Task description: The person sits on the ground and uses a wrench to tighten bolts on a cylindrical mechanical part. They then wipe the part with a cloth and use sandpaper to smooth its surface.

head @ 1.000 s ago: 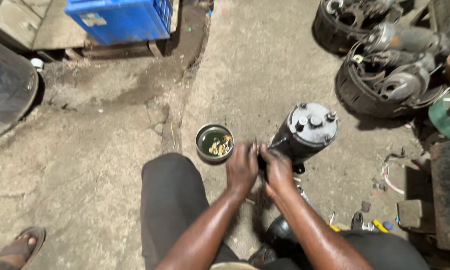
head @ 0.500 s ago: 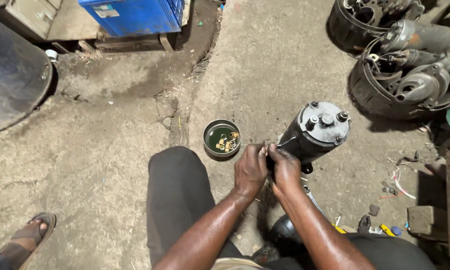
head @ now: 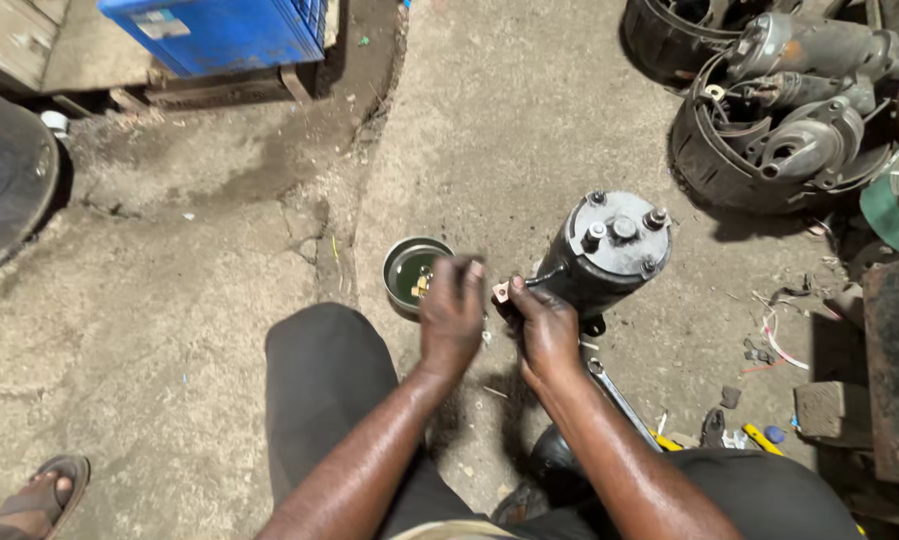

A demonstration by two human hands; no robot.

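Observation:
A black cylindrical motor (head: 609,250) with bolts on its end cap stands tilted on the concrete floor. My right hand (head: 544,325) grips a small metal terminal on a wire at the motor's side. My left hand (head: 452,310) hovers just left of it, fingers curled, beside a small round tin (head: 409,270) that holds small brass parts. Whether the left hand holds a small part I cannot tell. My legs in dark trousers frame the spot.
A spanner (head: 619,400) lies on the floor by my right forearm, with small tools and wires (head: 769,340) to the right. Motor housings and parts (head: 779,140) pile at the top right. A blue crate (head: 219,30) sits top left, a sandalled foot (head: 39,495) bottom left.
My left hand has drawn away from the right hand toward the tin, and the view has shifted slightly.

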